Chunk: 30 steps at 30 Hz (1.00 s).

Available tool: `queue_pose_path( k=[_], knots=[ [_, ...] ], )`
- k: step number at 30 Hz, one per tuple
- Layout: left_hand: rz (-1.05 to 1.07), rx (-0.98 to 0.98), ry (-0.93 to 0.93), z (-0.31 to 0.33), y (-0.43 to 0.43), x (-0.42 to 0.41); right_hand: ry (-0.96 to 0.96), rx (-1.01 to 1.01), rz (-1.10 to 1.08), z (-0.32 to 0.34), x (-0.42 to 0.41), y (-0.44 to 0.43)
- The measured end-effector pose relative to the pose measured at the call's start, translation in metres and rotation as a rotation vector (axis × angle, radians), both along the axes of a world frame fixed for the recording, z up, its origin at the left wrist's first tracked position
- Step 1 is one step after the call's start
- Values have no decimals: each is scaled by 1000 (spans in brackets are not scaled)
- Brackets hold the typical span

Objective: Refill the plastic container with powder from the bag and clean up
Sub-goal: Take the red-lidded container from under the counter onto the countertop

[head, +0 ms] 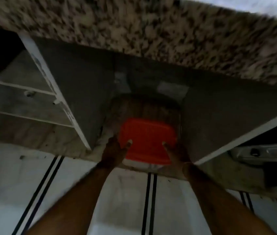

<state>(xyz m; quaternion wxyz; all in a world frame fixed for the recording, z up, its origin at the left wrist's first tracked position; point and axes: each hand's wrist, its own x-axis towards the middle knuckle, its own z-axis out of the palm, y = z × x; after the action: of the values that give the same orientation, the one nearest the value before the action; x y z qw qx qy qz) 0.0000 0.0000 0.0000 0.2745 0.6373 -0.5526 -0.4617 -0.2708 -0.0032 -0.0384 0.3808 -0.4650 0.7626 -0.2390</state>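
A plastic container with an orange-red lid (147,139) sits low inside an open cabinet bay under the counter. My left hand (114,152) grips its left side, thumb lying on the lid. My right hand (176,154) grips the right side, thumb also on the lid. Only the lid shows; the container's body is hidden in the dark below it. No powder bag is in view. The frame is blurred and dim.
A speckled granite counter (151,31) overhangs the cabinet. White shelves (24,99) stand in the bay to the left, behind a white divider (58,92). An open cabinet door with a metal hinge (260,151) is at the right. White floor tiles (122,192) with black double stripes lie below.
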Motion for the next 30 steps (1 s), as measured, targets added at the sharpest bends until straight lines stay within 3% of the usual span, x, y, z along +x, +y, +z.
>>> queue_pose_path(
  k=[2, 4, 9, 11, 15, 20, 30],
  knots=[
    [49, -1, 75, -19, -9, -4, -46, 37, -68, -31, -15, -11],
    [74, 28, 54, -36, -22, -10, -62, 39, -96, -37, -19, -21],
    [156, 73, 198, -115, -67, -6, -193, 0, -152, -47, -15, -33],
    [195, 123, 135, -120, -68, -5, -217, -26, -196, -53, -14, -31],
    [348, 87, 95, -53, -38, -15, -242, -85, -309, -28, -3, -8],
    [340, 72, 44, 42, 14, 2, -282, -89, -374, 59, 20, 45],
    [402, 150, -106, 307, 160, 48, -264, 30, -353, 322, 61, 196]
  ],
)
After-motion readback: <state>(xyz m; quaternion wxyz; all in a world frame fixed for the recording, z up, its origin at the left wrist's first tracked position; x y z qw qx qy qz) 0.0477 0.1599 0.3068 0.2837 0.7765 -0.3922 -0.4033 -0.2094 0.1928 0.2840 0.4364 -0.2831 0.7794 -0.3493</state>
